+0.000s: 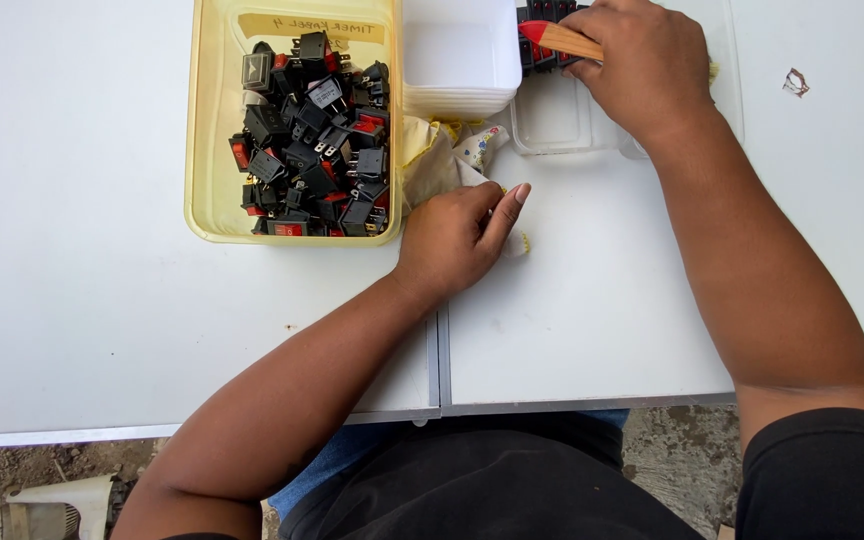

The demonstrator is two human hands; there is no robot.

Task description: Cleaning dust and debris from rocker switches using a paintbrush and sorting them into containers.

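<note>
Right hand [642, 65] clasps a red-tipped wooden-handled brush [560, 38], its long axis pointing left over black switches [542, 50] at the white table's [602, 320] far edge; left hand [457, 238] presses flat on a yellow-trimmed white cloth [442, 155].

Two flat white tabletops [72, 330] stand pushed together, a narrow grey seam [439, 370] running between them toward the near edge. Below that edge lies rough grey concrete ground [677, 435] strewn with bits of debris. Even daylight falls across the tabletops, casting soft shadows.
</note>
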